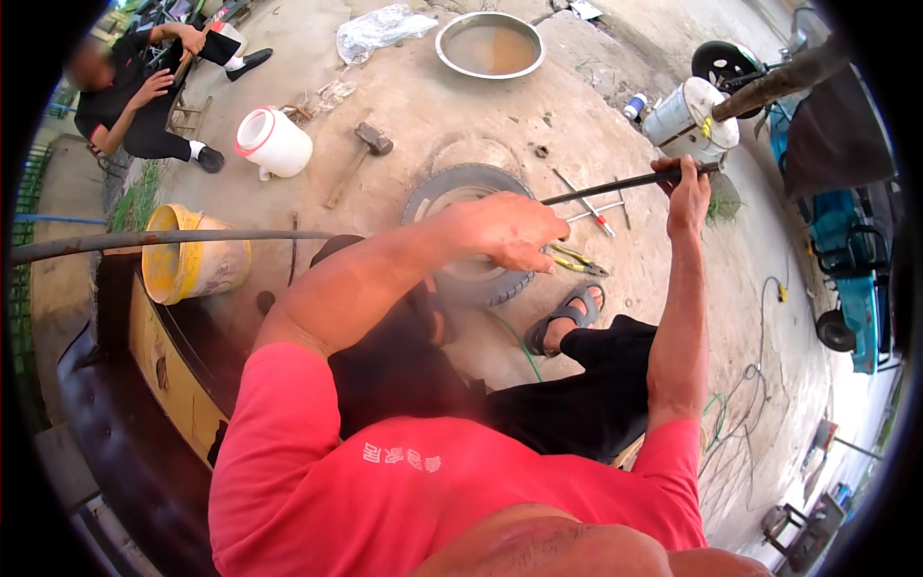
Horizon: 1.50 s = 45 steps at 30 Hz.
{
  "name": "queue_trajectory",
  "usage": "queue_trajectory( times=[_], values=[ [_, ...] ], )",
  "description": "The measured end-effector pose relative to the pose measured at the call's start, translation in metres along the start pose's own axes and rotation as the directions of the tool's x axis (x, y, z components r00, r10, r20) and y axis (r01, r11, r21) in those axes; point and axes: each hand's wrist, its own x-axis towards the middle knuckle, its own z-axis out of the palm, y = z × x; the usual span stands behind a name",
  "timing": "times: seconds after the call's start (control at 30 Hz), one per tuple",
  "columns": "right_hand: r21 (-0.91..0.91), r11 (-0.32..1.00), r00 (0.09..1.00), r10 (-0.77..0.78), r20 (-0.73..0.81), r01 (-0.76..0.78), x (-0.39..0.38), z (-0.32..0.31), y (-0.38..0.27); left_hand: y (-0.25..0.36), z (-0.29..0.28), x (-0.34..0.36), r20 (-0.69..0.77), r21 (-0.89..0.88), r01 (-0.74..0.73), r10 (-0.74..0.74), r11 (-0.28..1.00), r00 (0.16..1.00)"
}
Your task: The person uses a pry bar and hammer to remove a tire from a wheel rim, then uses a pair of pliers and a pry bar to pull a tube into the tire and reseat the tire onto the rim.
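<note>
A long dark bar [601, 188] slants across in front of me. My right hand [686, 194] is closed round its right end, at a thicker dark part. My left hand [508, 231] is closed where the bar runs in behind it; its grip is partly hidden. Beneath my left hand and forearm a tire [488, 286] lies flat on the ground. Pliers with yellow-green handles [577, 260] lie beside the tire. A cross-shaped wrench [598, 213] rests just beyond, below the bar.
A sledgehammer [361, 159], a white bucket [281, 142] and a metal basin of brownish water [490, 72] stand or lie ahead. At left are a yellow bucket [197, 255], a dark pole [115, 242] and a seated person [144, 91]. Blue vehicles [851, 279] stand right.
</note>
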Motion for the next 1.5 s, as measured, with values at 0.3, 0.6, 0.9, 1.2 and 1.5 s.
queue_trajectory(
  times=[0.3,0.6,0.9,1.2,1.5],
  values=[
    [-0.072,0.997,1.0,0.004,0.01,-0.003,0.003,-0.004,-0.002,0.003,0.003,-0.001,0.022,0.012,0.003,-0.003,1.0,1.0],
    [-0.041,0.999,0.999,-0.008,0.041,0.01,0.011,-0.002,0.005,-0.004,0.002,-0.01,-0.026,0.037,-0.028,0.029,0.999,0.999],
    [-0.049,0.998,0.999,0.031,0.034,-0.029,0.01,-0.002,0.006,-0.012,0.021,-0.009,-0.035,-0.021,-0.071,0.071,0.997,0.997],
    [-0.075,0.997,0.999,0.024,0.035,-0.021,0.005,0.002,0.001,-0.005,0.016,-0.01,-0.017,-0.004,-0.048,0.047,0.999,0.999],
    [-0.049,0.999,1.0,0.005,0.028,-0.003,0.003,0.004,-0.001,-0.002,0.015,-0.012,-0.011,0.014,-0.039,0.039,0.999,0.999]
  ],
)
